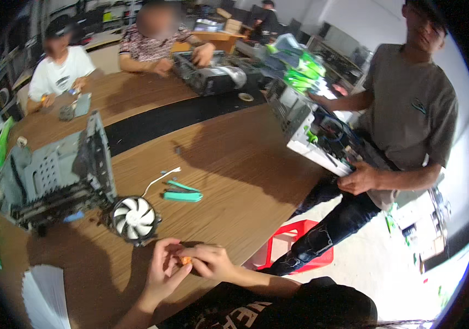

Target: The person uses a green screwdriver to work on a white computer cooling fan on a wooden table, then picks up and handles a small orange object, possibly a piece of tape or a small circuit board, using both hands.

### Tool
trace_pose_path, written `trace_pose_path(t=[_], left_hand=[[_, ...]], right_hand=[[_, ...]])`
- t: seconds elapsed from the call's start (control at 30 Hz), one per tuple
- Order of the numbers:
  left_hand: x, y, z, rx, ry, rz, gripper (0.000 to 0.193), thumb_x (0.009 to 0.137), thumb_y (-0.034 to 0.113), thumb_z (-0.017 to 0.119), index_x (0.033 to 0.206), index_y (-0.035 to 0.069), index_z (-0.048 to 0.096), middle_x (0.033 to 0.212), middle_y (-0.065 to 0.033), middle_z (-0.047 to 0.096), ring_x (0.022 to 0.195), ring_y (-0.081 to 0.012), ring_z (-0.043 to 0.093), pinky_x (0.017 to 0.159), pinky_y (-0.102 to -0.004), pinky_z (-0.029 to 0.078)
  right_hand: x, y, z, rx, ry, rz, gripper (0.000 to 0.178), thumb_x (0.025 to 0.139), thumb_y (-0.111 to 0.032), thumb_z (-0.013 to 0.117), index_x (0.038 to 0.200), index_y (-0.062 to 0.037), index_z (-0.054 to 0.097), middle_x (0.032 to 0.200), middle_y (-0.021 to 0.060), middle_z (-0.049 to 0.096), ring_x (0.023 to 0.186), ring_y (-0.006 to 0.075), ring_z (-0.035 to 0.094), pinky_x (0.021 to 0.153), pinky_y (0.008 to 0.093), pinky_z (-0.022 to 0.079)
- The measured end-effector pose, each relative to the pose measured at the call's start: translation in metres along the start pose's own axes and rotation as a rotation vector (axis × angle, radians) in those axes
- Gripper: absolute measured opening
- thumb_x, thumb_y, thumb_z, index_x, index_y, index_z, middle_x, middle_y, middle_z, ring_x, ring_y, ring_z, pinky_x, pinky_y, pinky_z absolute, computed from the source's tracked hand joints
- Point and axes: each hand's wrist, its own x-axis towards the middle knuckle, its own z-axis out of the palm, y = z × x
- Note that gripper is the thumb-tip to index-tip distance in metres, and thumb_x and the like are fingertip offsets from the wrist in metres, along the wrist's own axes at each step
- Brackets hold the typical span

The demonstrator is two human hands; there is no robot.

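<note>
Even indoor light falls from above, bright at the right over the pale floor (pixel 377 263). Soft shadows lie on the wooden table (pixel 234 164). Fisheye bending curves its edges, corners go black, and distant parts blur.

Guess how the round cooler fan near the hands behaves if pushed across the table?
The cooler fan lies flat on the wooden table, so it would probably slide, not roll. Its metal fins suggest some heft. The white cable looks floppy and would likely trail.
</note>
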Motion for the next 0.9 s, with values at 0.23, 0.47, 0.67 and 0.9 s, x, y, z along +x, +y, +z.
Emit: trace_pose_path(t=[0.23, 0.47, 0.67, 0.9], left_hand=[[0.002, -0.012, -0.002, 0.148, 0.052, 0.084, 0.045, 0.081, -0.002, 0.069, 0.118, 0.001, 0.043, 0.102, -0.0073, 0.053, 0.092, -0.0122, 0.055, 0.079, -0.0252, 0.046], [-0.001, -0.008, -0.003, 0.085, 0.017, 0.079, 0.046, 0.084, 0.003, 0.069, 0.121, 0.001, 0.043, 0.109, -0.0086, 0.053, 0.096, -0.0121, 0.053, 0.083, -0.0264, 0.046], [0.003, -0.002, -0.004, 0.061, 0.038, -0.053, 0.043, 0.087, 0.007, 0.067, 0.124, 0.004, 0.044, 0.110, -0.0071, 0.054, 0.103, -0.0145, 0.055, 0.088, -0.0288, 0.046], [0.000, 0.001, 0.001, 0.267, 0.138, 0.057, 0.042, 0.083, -0.001, 0.069, 0.121, 0.001, 0.050, 0.111, -0.0091, 0.057, 0.102, -0.0154, 0.058, 0.088, -0.0298, 0.049]], right_hand=[[-0.001, 0.003, 0.002, 0.119, -0.036, 0.125, 0.023, 0.091, -0.002, 0.055, 0.113, 0.0000, 0.058, 0.102, 0.0150, 0.068, 0.087, 0.0285, 0.070, 0.076, 0.0351, 0.055], [0.008, -0.007, 0.000, 0.075, -0.040, 0.140, 0.020, 0.091, -0.001, 0.054, 0.111, -0.0015, 0.056, 0.094, 0.0135, 0.066, 0.083, 0.0275, 0.067, 0.073, 0.0350, 0.053], [0.005, -0.003, 0.000, 0.131, -0.090, 0.192, 0.028, 0.085, 0.005, 0.056, 0.111, -0.0051, 0.055, 0.098, 0.0137, 0.063, 0.087, 0.0286, 0.066, 0.074, 0.0352, 0.053], [0.011, -0.009, -0.004, 0.122, -0.139, 0.310, 0.026, 0.087, 0.002, 0.056, 0.112, -0.0044, 0.055, 0.099, 0.0159, 0.063, 0.091, 0.0326, 0.066, 0.078, 0.0379, 0.052]])
